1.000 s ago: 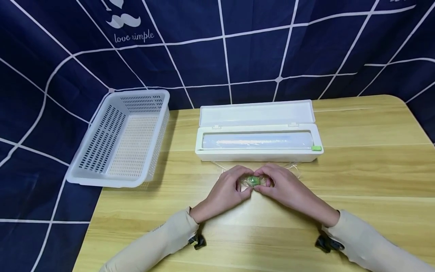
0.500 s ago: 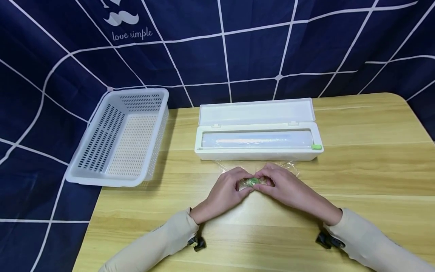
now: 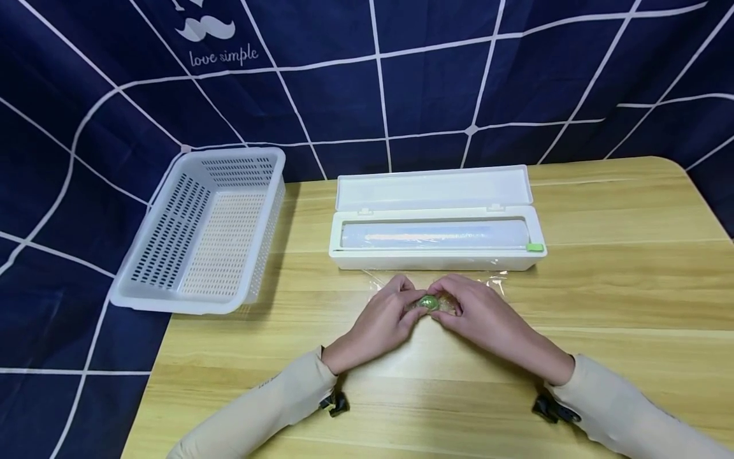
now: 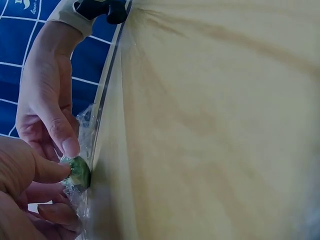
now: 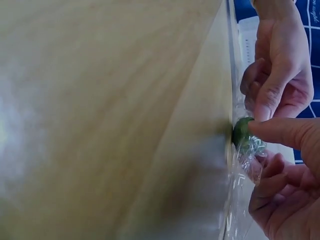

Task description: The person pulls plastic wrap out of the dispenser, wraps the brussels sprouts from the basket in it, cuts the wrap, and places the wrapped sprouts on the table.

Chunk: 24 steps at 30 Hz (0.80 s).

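Observation:
A small rounded green piece of produce point(image 3: 427, 303) sits in clear cling film point(image 4: 86, 125) on the table; its exact kind cannot be told. My left hand point(image 3: 383, 319) pinches it and the film from the left, thumb at the near side. From the right, my right hand point(image 3: 484, 315) pinches the same bundle with thumb and fingers. In the left wrist view the green piece point(image 4: 79, 172) shows dark skin and a paler patch under the film. The right wrist view has both thumbs against the green piece point(image 5: 242, 132), with loose film point(image 5: 245, 175) trailing below. Some fingertips are hidden.
Just beyond the hands stands a white cling film box point(image 3: 438, 261), its lid point(image 3: 432, 191) raised and a film roll point(image 3: 436, 234) inside. A green slider point(image 3: 535, 247) sits at its right end. The white perforated basket point(image 3: 260, 236) is at the left. A navy curtain point(image 3: 424, 95) hangs behind.
The fingers of my left hand have shifted around the bundle, and more of the green piece shows between the hands. My right hand has stayed almost in place.

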{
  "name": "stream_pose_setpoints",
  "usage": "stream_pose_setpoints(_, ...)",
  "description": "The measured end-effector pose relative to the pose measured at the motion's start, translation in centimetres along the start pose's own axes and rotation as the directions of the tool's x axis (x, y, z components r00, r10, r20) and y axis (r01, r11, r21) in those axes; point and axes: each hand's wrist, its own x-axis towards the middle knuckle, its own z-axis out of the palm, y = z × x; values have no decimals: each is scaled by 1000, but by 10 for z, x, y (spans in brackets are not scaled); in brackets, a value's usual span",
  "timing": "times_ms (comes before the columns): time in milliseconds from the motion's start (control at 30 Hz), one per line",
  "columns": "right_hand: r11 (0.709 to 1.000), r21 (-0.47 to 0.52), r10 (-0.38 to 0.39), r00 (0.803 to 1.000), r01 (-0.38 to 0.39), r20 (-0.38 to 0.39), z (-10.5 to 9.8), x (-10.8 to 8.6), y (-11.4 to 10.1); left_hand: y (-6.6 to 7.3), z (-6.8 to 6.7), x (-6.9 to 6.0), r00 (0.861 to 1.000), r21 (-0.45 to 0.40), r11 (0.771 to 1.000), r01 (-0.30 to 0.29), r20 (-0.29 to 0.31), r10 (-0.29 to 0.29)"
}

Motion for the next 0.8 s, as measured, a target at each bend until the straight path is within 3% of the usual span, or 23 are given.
stream_pose_setpoints(133,1000,-4,4,1000,-4,-1,-2,1,1,1,1,2,1000,-5,1000,7,-7,-7)
stream_pose_setpoints(367,999,-12,-38,999,37,-25,-2,2,5,6,-3,3,995,34,999,4,-98,0)
stream_pose_setpoints(567,998,-42,-56,998,55,-34,-4,2,5,11,-4,3,995,18,1000,-17,-94,19)
stream_pose_setpoints(800,998,-60,4,1000,-5,-14,-5,2,-3,14,0,3,999,-177,983,42,-20,-47)
